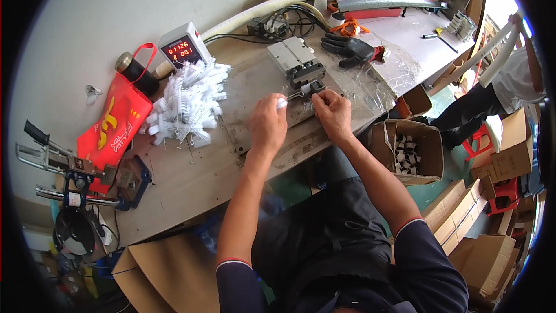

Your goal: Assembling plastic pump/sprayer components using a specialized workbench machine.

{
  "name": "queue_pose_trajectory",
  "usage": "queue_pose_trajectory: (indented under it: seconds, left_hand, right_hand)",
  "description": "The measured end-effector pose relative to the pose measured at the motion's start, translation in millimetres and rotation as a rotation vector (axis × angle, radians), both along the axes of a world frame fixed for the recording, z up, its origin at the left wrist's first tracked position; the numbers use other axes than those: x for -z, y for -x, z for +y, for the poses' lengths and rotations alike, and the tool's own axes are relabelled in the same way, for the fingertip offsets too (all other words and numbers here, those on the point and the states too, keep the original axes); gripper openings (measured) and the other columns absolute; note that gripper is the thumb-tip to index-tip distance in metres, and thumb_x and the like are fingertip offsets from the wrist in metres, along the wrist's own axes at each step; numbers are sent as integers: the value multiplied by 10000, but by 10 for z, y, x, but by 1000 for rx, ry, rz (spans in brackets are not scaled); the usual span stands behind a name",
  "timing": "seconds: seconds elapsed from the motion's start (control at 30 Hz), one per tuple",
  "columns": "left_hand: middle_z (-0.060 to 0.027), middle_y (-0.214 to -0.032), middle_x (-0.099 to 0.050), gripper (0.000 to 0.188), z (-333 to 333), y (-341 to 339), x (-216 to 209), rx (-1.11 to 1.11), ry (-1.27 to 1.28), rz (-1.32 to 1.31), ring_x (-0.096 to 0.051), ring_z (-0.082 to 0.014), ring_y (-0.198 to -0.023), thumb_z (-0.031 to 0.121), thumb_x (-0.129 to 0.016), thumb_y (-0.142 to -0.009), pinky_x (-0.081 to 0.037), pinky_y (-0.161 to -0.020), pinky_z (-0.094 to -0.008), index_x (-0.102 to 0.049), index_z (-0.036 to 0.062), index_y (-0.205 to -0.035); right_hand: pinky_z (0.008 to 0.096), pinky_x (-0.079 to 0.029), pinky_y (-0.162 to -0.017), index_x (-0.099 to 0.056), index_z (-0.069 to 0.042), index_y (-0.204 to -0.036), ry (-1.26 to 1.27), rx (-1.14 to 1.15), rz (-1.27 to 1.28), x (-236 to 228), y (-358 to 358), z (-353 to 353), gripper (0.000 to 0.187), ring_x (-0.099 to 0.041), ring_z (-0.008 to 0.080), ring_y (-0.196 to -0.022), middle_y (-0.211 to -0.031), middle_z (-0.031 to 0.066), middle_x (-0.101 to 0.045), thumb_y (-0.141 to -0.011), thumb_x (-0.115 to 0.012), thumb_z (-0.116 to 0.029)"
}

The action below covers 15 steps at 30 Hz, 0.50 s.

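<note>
My left hand (268,122) is closed around a small white brush (282,103). Its thin wire stem (295,95) points right, to the front of a small grey bench machine (297,58). Just right of there, my right hand (333,114) has its fingers pinched together beside the machine's dark front block (316,86). What those fingers hold, if anything, is too small to make out. A heap of white brushes with wire stems (188,101) lies on the bench to the left of my left hand.
Behind the heap stands a counter box with red digits (184,46), near a dark flask (136,72) and a red bag (113,124). A black glove (347,49) lies right of the machine. An open carton (431,159) sits below the bench; a person (512,81) stands far right.
</note>
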State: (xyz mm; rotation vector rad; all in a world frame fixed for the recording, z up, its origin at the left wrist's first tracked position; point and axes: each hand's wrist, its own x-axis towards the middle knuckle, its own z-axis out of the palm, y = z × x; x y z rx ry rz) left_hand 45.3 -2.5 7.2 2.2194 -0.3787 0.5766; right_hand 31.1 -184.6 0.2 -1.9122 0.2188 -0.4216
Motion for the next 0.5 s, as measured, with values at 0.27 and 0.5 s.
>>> queue_pose_trajectory:
  seconds: [0.27,0.5]
  left_hand:
    - [-126,-1045,-703,205,-148,-68,28,84,-154,-191,-660,-350,-1008,-9,-659,-907,-527,-869,-452,-642,68,-1096]
    - [-118,-1031,-690,327,-157,-23,28,128,-192,-263,-649,-346,-980,-73,-642,-836,-523,-865,-452,-631,71,-1129]
  right_hand:
    - [264,-462,-606,-711,10,-945,-234,-83,-159,6,37,13,125,-558,69,-669,-736,13,-642,-922,-680,-109]
    - [311,-516,-632,-726,-21,-978,321,-244,-517,-86,101,-11,132,-647,205,-700,-823,84,-692,-860,-667,-25]
